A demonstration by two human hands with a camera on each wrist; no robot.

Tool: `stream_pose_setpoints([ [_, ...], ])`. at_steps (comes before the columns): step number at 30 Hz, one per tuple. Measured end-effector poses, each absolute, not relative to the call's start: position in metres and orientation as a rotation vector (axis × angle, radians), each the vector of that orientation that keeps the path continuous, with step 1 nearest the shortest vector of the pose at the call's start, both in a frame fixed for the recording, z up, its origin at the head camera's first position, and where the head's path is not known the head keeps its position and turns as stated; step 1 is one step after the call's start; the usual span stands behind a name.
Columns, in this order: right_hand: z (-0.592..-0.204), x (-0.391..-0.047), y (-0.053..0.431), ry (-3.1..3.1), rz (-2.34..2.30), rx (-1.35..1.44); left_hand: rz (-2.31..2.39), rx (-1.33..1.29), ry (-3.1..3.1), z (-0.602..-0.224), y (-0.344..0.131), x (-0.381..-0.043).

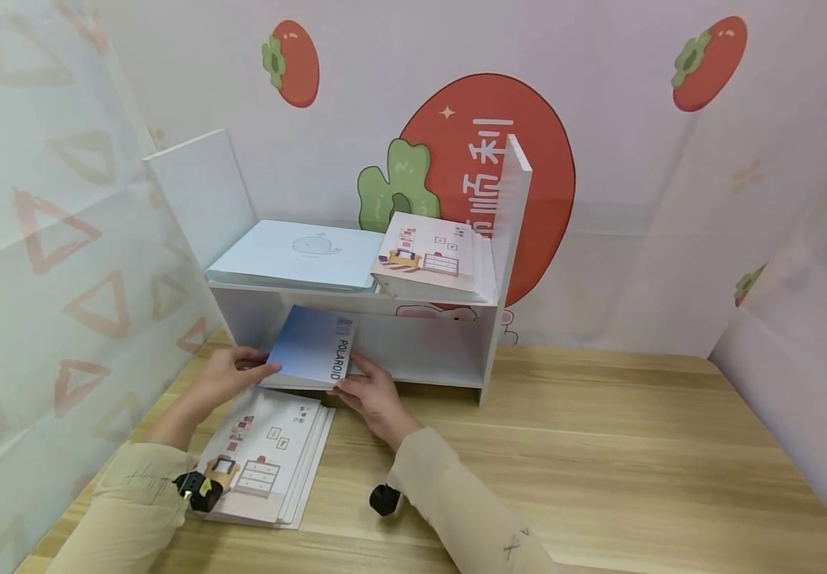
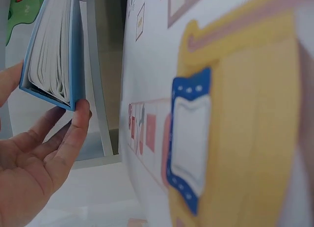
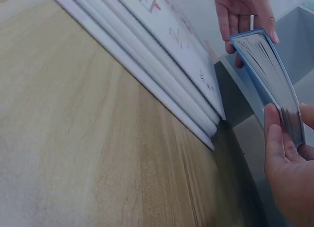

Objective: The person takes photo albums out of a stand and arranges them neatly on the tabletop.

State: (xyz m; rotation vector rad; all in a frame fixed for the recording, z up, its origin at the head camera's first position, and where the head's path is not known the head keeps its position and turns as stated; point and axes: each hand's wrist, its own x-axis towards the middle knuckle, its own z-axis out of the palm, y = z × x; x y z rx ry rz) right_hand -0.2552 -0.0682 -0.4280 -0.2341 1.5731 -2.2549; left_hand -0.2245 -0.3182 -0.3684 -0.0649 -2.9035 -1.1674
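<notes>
A blue-to-white photo album point(image 1: 309, 343) marked POLAROID is held flat at the front of the lower compartment of a white shelf point(image 1: 449, 355). My left hand point(image 1: 222, 375) grips its left edge, thumb on the cover and fingers beneath, as the left wrist view shows with the album point(image 2: 51, 45). At the near right corner my right hand point(image 1: 377, 399) pinches it between thumb and fingers. The right wrist view shows the album's page edges point(image 3: 267, 72) between both hands. Below the album, a stack of illustrated albums point(image 1: 269, 454) lies on the table.
On the upper shelf, a pale blue album point(image 1: 305, 251) with a whale drawing lies left of a stack of illustrated albums point(image 1: 431, 255). White side panels point(image 1: 513, 215) rise at both ends. The wooden table point(image 1: 636, 454) extends to the right.
</notes>
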Motion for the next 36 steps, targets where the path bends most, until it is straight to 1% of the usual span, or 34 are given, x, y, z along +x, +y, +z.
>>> stream_pose_setpoints([
  [18,-0.415,-0.251,-0.040,1.611,-2.235,-0.288,-1.353,-0.104,-2.864,-0.367,-0.303,-0.222],
  [36,-0.403,-0.247,-0.028,1.609,-2.208,-0.339,-1.429,-0.124,-2.839,-0.363,-0.293,-0.210],
])
